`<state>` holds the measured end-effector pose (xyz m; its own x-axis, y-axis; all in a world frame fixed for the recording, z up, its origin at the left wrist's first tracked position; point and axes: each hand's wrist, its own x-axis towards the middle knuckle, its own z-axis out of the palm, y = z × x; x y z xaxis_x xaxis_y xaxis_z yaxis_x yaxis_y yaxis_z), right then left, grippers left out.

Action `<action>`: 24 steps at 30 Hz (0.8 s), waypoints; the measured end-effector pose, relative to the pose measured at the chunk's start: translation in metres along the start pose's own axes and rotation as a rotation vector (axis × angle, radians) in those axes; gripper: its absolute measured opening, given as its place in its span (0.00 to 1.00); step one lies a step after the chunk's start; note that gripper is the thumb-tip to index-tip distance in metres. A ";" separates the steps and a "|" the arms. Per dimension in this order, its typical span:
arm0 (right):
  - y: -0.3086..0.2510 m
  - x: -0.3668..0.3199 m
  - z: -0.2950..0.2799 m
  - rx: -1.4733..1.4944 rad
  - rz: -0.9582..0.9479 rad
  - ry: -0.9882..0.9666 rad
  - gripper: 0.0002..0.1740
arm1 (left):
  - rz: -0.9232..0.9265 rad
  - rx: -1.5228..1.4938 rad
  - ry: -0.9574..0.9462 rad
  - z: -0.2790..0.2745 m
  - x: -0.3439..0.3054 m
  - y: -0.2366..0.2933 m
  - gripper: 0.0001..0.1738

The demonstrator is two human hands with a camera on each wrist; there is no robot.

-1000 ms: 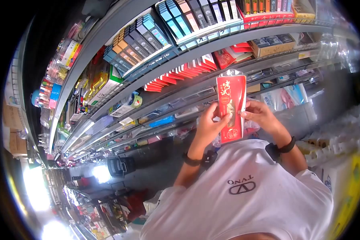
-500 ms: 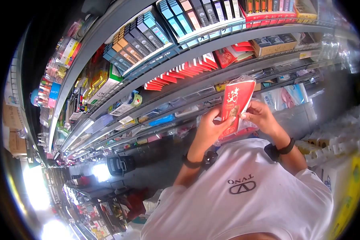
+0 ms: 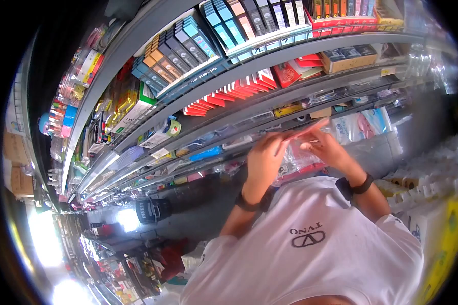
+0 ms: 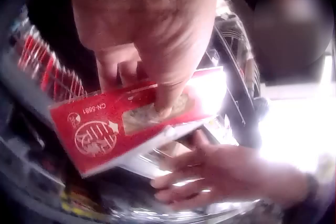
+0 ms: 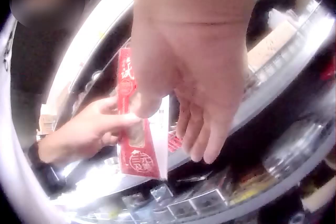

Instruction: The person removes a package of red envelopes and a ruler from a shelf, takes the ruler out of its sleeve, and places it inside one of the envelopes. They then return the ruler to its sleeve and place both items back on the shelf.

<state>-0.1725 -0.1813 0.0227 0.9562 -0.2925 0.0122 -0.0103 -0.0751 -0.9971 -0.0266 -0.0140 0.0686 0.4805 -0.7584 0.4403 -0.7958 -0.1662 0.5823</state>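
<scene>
Tilted almost edge-on in the head view, a thin red package [image 3: 309, 130] is held by the left hand [image 3: 265, 161]. The left wrist view has the left hand [image 4: 152, 29] pinching that package [image 4: 94, 136], thumb on its windowed front and fingers behind. Beside its lower edge is the right hand [image 4: 220, 174], with fingers spread. In the right wrist view, the right hand [image 5: 194, 66] has loosely extended fingers and its thumb overlaps the package [image 5: 139, 155]; contact cannot be told. Opposite it, the left hand [image 5: 79, 134] grips the package side.
Shelves with a grey edge [image 3: 239, 66] run across the view, carrying upright slim boxes [image 3: 188, 46], red packets [image 3: 234, 94] and a brown carton [image 3: 348, 62]. Clear-wrapped goods [image 3: 364, 124] lie on a lower shelf. A dark basket [image 3: 152, 211] stands beyond, at lower left.
The package has turned from facing the head camera to nearly edge-on. The left hand has rotated with it, and the right fingers have loosened from its right edge.
</scene>
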 end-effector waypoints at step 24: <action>-0.007 -0.025 -0.026 0.773 0.173 0.223 0.17 | -0.609 -0.950 0.056 -0.018 -0.026 -0.068 0.15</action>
<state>-0.2041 -0.1981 0.0317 0.8782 -0.4282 -0.2130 0.1301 0.6424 -0.7552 0.0213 0.0284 0.0294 0.7277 -0.6814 -0.0782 0.1675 0.0661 0.9836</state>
